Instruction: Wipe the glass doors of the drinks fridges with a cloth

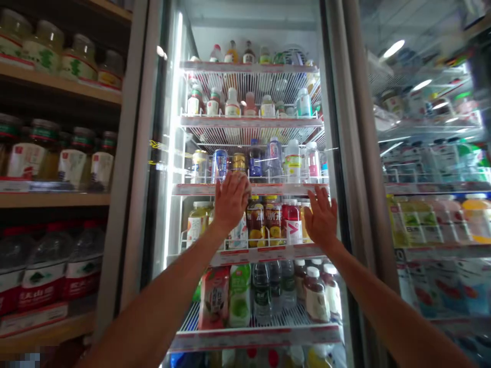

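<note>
Grey metal frames the lit fridge (347,102) straight ahead. Before its front, the left hand (231,199) bunches its fingers below a gold can (239,162); whether they grip anything, I cannot tell. The right hand (321,217), right of a red bottle (293,225), spreads its fingers, seemingly holding nothing. This looks like a reaching step; the next move calls for steady, light contact. Jars (80,59) line the left.

A blue can (220,164) and a gold can (239,162) gleam above the left hand (231,202); yellow-capped brown bottles (255,221) and a red bottle (293,227) stand between it and the right hand (322,217).
</note>
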### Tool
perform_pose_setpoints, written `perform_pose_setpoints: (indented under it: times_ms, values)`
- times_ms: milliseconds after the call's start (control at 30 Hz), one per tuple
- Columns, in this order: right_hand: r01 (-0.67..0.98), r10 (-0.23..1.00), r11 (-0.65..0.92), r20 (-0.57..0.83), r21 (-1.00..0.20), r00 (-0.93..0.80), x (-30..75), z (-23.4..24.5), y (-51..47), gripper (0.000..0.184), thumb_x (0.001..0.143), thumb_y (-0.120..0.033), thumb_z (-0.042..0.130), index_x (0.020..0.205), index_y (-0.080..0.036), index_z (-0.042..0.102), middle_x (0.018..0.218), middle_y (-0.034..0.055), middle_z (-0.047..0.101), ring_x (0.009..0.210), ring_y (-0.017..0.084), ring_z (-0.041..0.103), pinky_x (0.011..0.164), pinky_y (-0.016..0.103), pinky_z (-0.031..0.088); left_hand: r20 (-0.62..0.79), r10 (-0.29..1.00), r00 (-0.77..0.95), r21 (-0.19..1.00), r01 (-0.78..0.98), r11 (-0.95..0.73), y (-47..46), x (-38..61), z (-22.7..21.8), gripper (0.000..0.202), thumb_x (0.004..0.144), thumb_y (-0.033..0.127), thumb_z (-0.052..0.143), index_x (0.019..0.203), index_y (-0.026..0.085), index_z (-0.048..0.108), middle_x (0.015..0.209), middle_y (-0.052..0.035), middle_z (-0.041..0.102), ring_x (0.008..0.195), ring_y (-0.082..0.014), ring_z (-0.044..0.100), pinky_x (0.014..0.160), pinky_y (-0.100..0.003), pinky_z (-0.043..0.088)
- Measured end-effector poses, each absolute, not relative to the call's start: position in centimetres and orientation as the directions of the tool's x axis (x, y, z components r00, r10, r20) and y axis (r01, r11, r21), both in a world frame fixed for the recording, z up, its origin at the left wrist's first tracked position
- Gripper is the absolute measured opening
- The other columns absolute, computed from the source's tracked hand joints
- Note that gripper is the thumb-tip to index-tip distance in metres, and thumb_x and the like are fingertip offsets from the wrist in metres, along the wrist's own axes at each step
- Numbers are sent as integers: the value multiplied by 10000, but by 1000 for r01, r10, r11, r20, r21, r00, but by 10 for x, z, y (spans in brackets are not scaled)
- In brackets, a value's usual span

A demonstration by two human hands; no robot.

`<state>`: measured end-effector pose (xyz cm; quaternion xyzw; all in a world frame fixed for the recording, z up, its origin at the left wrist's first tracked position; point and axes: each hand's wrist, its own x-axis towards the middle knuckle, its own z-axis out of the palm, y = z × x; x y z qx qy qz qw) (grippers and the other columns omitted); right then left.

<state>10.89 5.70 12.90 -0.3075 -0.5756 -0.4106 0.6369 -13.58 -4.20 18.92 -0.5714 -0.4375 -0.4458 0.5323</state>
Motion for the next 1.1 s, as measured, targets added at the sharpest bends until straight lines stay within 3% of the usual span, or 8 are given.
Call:
perform_pose_setpoints:
  times_ms: [100,300,367,500,567,800,867,1100]
  values:
    - [875,-176,474,984,96,-12,110,129,57,463,918,-301,325,1365,-187,367,1424,111,391,1359,211,276,1088,444,208,970,57,235,-233,972,-34,-50,-153,191,429,880,324,378,1277,197,480,1403,-85,409,1345,-247,277,1115,-496,142]
    - [876,-187,474,982,88,3,108,129,56,451,913,-291,339,1342,-166,399,1424,124,387,1360,220,272,1086,446,210,901,-225,-371,387,921,33,-76,-213,201,495,878,306,374,1330,106,398,1429,-186,327,1343,-337,242,1050,-592,197]
    - [873,-193,479,981,90,4,107,129,56,459,914,-295,342,1356,-175,381,1426,121,384,1358,221,277,1085,449,209,961,-176,-215,227,972,53,-67,-193,191,468,882,296,372,1315,125,422,1422,-165,352,1350,-321,238,1061,-563,206]
    - [862,-208,496,978,103,3,110,128,57,476,916,-293,340,1382,-201,343,1428,105,385,1353,218,288,1085,453,205,863,32,505,-505,863,-2,-39,-135,157,388,897,288,378,1266,225,482,1370,-63,456,1341,-210,292,1118,-442,160]
    - [860,-200,499,980,108,-6,111,128,57,480,914,-293,344,1387,-210,336,1435,98,375,1355,219,283,1086,456,203,802,58,594,-593,804,-38,-37,-131,147,384,900,298,383,1269,249,476,1357,-42,474,1338,-185,299,1132,-425,120]
    - [861,-171,502,985,82,6,109,128,56,498,904,-279,354,1397,-212,319,1450,88,352,1363,224,263,1088,460,201,934,-182,-308,313,950,-1,-85,-234,160,499,887,368,358,1321,129,419,1428,-201,322,1353,-342,226,1051,-616,160]
    - [858,-164,509,986,74,12,108,128,56,500,905,-290,354,1398,-215,319,1451,86,350,1362,228,264,1088,466,197,910,-214,-356,365,931,0,-87,-234,154,499,888,364,355,1317,117,422,1425,-212,321,1351,-352,224,1033,-625,188]
    - [852,-202,512,979,113,-8,110,121,57,507,911,-310,363,1403,-199,310,1445,116,353,1359,241,271,1085,487,189,912,41,408,-408,913,-18,-51,-144,100,405,893,276,399,1287,210,468,1368,-72,458,1354,-219,264,1125,-444,135]
